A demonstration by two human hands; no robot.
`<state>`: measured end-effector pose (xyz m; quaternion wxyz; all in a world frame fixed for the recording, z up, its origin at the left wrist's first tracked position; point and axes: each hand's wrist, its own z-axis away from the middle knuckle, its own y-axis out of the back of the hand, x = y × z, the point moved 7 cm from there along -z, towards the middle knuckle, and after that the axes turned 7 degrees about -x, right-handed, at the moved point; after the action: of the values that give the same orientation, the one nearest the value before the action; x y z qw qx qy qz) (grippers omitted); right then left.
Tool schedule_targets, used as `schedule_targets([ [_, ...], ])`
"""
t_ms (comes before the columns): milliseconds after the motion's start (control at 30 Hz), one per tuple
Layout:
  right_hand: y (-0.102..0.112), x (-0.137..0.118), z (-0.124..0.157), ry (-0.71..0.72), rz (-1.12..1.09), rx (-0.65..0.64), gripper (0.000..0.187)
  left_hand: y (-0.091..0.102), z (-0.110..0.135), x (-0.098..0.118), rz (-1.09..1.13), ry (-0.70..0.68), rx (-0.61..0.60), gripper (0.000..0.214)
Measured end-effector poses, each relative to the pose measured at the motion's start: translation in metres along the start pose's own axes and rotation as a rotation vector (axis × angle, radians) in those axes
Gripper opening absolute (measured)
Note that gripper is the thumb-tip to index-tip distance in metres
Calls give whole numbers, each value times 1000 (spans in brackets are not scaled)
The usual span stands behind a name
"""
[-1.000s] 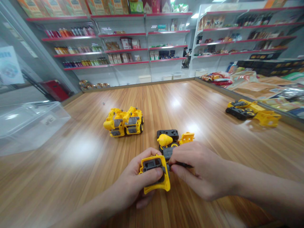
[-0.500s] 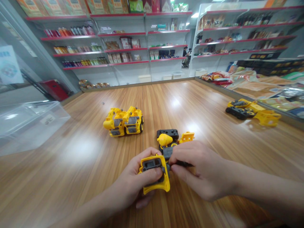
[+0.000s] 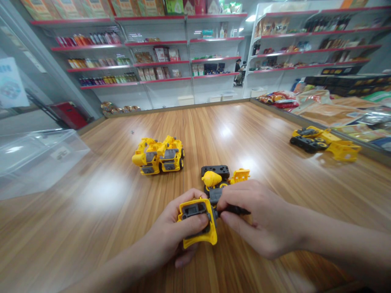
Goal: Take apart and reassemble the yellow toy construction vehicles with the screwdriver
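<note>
Held left: the left hand curled tight round a yellow shell, just above the desk.
Held right: the right hand pinched a dark pin against the shell's side.
Risk: pushed off-line, the pin would likely skew or slip; the shell might twist.
Count: two hands, one shell, one pin, two yellow trucks side by side, three loose parts behind the hands.
</note>
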<state>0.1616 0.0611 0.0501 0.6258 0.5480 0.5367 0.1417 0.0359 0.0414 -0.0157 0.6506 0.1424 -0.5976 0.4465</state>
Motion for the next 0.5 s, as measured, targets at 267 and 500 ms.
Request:
schedule_targets([
  [267,0,-3,-2,8,-20,-15,10,-2,-1,4,1,-21,4,27],
  [500,1,-3,-2,63,18,22,11,-1,-1,0,47,-18,-14,22],
])
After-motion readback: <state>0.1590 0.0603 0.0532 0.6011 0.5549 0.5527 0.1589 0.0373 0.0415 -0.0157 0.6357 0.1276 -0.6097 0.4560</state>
